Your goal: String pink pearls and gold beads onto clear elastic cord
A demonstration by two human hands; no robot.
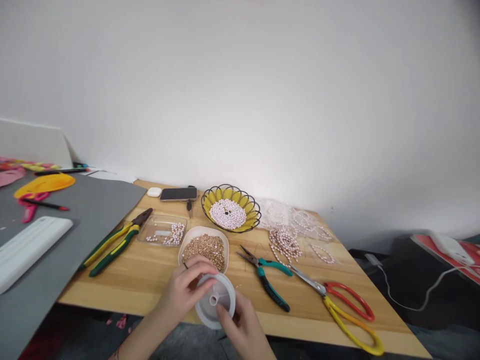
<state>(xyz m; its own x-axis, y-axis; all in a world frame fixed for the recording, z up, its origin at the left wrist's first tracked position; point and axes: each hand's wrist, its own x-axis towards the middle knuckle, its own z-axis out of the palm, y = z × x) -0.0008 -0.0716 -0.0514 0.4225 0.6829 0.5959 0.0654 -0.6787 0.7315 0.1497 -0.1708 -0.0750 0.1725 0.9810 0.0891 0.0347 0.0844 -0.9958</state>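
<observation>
Near the front edge of the wooden table, my left hand (pixel 187 286) and my right hand (pixel 245 325) both grip a round translucent white spool (pixel 225 286). Its flat face with the central hole is turned up toward me. My left fingers and thumb clasp the upper left rim, while my right thumb presses on the lower right of the face. Whether line is wound on it, I cannot make out. Just beyond my left hand stands a cream dish (pixel 227 245) of small gold beads (pixel 204 247). To the right lie teal-handled needle-nose pliers (pixel 268 280).
Behind are a clear tray (pixel 152 220) with pearly beads, a black wire basket (pixel 258 212) of pink beads, and a phone (pixel 179 194). Green-yellow pliers (pixel 116 242) lie left. Rightward are pink bead strands (pixel 285 244) and scissors (pixel 326 290). The wall (pixel 240 100) rises behind.
</observation>
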